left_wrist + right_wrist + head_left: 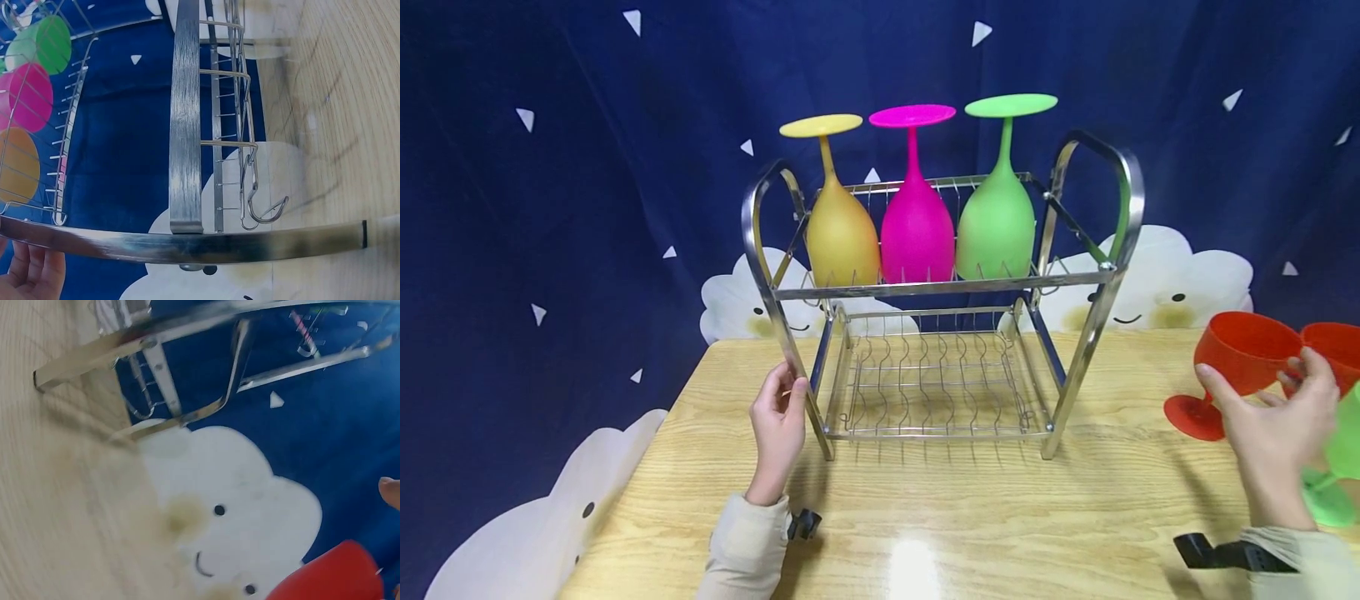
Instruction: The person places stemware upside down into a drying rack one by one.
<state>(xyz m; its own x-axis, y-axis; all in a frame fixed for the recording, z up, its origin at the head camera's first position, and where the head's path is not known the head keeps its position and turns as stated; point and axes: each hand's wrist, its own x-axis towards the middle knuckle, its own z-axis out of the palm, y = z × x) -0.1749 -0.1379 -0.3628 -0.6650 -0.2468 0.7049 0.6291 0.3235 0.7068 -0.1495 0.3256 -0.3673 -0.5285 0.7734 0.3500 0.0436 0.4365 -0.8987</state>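
A two-tier metal dish rack (940, 289) stands on the table. Upside down on its upper tier are a yellow goblet (842, 233), a magenta goblet (917, 229) and a green goblet (997, 225). My left hand (778, 417) holds the rack's front left leg with bent fingers; in the left wrist view its fingers (34, 272) show beside the metal bar. At the right, my right hand (1285, 425) is spread in front of a red goblet (1247, 350), which stands upright. In the right wrist view, the thumb (390, 492) is apart from the red goblet (334, 578).
A second red goblet (1337, 350) stands beside the first, partly behind my right hand. Another green goblet (1330, 496) is cut off at the right edge. The rack's lower wire tier (932, 383) sits just above the wooden table (1000, 517). Behind hangs a dark blue curtain (587, 208).
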